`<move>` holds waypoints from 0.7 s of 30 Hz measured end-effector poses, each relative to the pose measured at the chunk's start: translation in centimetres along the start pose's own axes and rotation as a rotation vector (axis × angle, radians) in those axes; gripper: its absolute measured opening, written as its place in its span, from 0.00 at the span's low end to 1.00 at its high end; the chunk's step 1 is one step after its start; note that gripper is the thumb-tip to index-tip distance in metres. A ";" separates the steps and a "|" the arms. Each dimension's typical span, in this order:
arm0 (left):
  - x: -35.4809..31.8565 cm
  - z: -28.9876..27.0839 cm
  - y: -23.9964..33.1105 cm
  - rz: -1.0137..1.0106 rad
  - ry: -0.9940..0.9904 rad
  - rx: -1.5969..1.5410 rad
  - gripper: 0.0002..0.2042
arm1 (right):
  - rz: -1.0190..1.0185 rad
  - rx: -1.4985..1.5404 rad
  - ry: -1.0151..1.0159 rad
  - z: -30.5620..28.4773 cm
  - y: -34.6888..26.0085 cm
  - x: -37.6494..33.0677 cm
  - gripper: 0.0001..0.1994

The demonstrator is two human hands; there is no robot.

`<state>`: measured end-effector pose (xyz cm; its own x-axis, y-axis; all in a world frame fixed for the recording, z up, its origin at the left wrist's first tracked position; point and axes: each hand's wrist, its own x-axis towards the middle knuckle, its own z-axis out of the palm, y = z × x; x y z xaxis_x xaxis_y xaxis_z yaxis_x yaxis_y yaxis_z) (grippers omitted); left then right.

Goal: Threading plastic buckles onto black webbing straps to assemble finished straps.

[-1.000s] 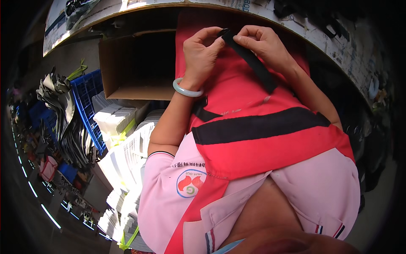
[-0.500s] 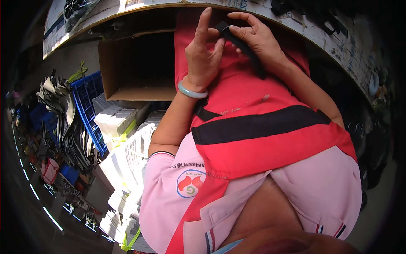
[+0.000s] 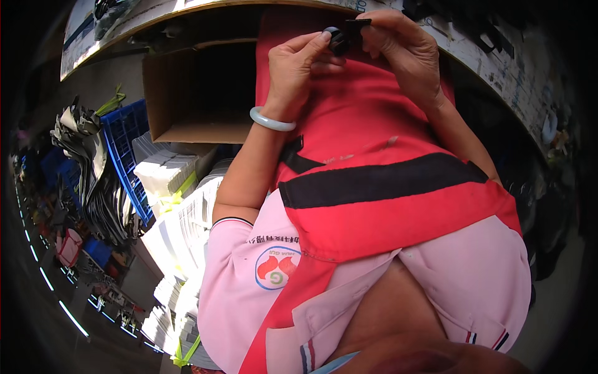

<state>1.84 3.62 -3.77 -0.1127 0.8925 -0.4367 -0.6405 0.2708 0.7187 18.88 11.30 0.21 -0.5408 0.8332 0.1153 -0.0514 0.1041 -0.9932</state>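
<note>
Above the red apron (image 3: 374, 118) on my lap, my left hand (image 3: 296, 68) pinches a black strap (image 3: 339, 43) between thumb and fingers. A small shiny piece shows on the strap at my left thumb tip; its kind is too small to tell. My right hand (image 3: 408, 53) is closed on the flat, dark end of the same strap, to the right of the left fingertips. Dark shadow between the hands hides how the strap runs there.
A worktable edge (image 3: 205, 11) curves across the far side, with black pieces (image 3: 492, 37) at its right. An open cardboard box (image 3: 199, 134) stands left of my lap. Beyond are a blue plastic crate (image 3: 128, 159), tied white stacks (image 3: 165, 174) and hanging dark strips (image 3: 96, 181).
My left index finger, which pointed up, has come down onto the strap. The right hand has moved up and right; the strap's long tail no longer hangs below it.
</note>
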 end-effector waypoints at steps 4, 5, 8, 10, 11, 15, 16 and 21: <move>-0.3 0.7 0.3 0.117 0.030 0.100 0.12 | 0.374 -0.034 -0.117 -0.3 -1.2 0.6 0.07; -0.3 0.7 0.2 0.205 0.036 0.155 0.11 | 0.334 -0.094 -0.116 -0.2 -0.5 0.4 0.08; -0.5 1.0 -0.1 0.363 0.054 0.251 0.10 | 0.463 -0.112 -0.122 -0.3 -0.3 -0.3 0.08; -0.5 1.1 -0.3 0.434 0.060 0.295 0.08 | 0.470 -0.086 -0.128 -0.3 0.0 0.0 0.09; -0.6 1.0 -0.5 0.459 0.053 0.294 0.08 | 0.520 -0.089 -0.135 -0.2 0.0 0.2 0.09; -0.6 0.7 -0.6 0.518 -0.020 0.371 0.10 | 0.581 0.026 -0.174 -0.4 0.7 0.3 0.11; -0.6 0.6 -0.6 0.517 -0.020 0.371 0.10 | 0.582 0.027 -0.174 -0.4 0.8 0.3 0.11; -0.3 -0.1 -0.4 0.496 -0.097 0.302 0.10 | 0.528 0.260 -0.035 0.1 0.7 0.1 0.14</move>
<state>2.06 3.23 -4.03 -0.2640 0.9640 0.0324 -0.2825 -0.1094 0.9530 18.70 11.40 -0.51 -0.5768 0.7169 -0.3917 0.0305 -0.4602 -0.8873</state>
